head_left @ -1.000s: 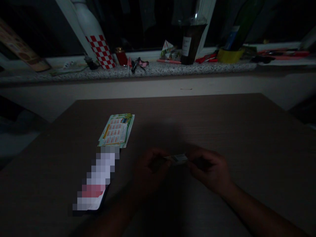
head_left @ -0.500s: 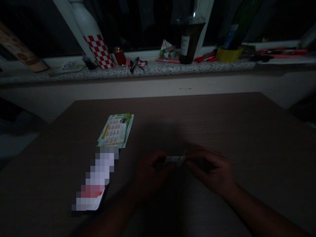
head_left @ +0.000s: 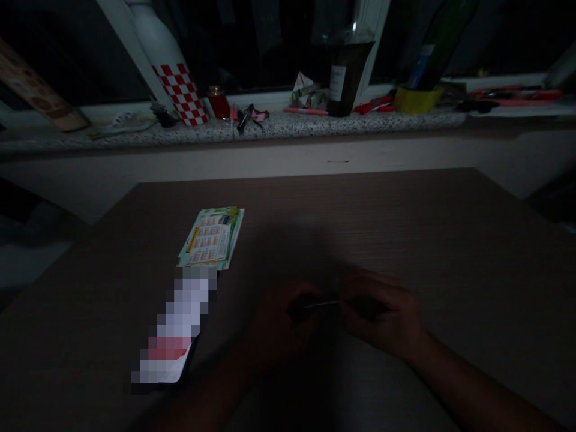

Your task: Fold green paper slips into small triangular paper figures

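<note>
Between my two hands is a small slip of folded paper (head_left: 323,303), seen nearly edge-on as a thin pale line. My right hand (head_left: 384,315) pinches its right end between thumb and fingertips. The fingers and thumb of my left hand (head_left: 281,321) curl around the left end; deep shadow blurs where they touch it. Both hands are low over the brown table (head_left: 427,228). To their left lies a stack of printed paper cards (head_left: 209,237), with a phone (head_left: 182,327) just nearer, its lit screen pixelated.
Along the granite windowsill (head_left: 288,126) stand a red-and-white checkered bottle (head_left: 182,90), a small red jar (head_left: 219,103), a dark plastic cup (head_left: 344,81) and a yellow tape roll (head_left: 417,99). A folded paper piece (head_left: 301,87) sits beside the cup. The scene is dim.
The paper slip has tilted from showing a pale face to showing its thin edge, slightly lower. My left fingers have shifted around it, and my right hand has dipped a little.
</note>
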Motion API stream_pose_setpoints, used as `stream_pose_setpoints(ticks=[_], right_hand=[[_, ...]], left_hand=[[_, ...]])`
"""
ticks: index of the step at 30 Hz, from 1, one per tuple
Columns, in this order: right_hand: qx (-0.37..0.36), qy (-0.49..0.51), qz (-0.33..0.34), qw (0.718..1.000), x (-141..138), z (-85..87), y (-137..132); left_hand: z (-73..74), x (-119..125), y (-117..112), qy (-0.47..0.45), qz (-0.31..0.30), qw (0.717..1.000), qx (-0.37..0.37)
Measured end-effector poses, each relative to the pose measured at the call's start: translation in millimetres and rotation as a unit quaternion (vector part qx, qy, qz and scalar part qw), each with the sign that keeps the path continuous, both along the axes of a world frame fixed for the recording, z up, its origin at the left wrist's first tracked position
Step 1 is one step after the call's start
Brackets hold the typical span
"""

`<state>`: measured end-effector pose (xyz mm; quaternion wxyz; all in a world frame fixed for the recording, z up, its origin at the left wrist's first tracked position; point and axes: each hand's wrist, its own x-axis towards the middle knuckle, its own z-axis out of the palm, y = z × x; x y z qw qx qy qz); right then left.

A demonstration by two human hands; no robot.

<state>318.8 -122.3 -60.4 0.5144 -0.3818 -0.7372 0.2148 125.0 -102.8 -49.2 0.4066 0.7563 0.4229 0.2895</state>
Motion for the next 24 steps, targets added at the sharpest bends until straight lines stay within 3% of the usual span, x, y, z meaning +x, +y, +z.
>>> stream_pose_setpoints(ticks=[4,12,19,24], right_hand=[[0.012,-0.013,0.015,1.0,-4.0,-0.9,-0.4],[0.03,-0.016,0.035,0.999,-5.8,-3.9,-0.3],[0.082,-0.058,0.05,0.994,-5.8,-7.1,1.8],[0.109,-0.105,0.061,0.987,-6.6,-7.2,1.9]], left_hand=[[1.6,0.2,-1.3,0.008,-0.067,0.995,0.074],[-3.0,-1.0,-1.7,-0.014,-0.071,0.994,0.079],[2.6,-1.9,-5.0,0.009,-0.066,0.964,0.257],[1.9,-2.1,-2.1,0.033,-0.096,0.951,0.291]])
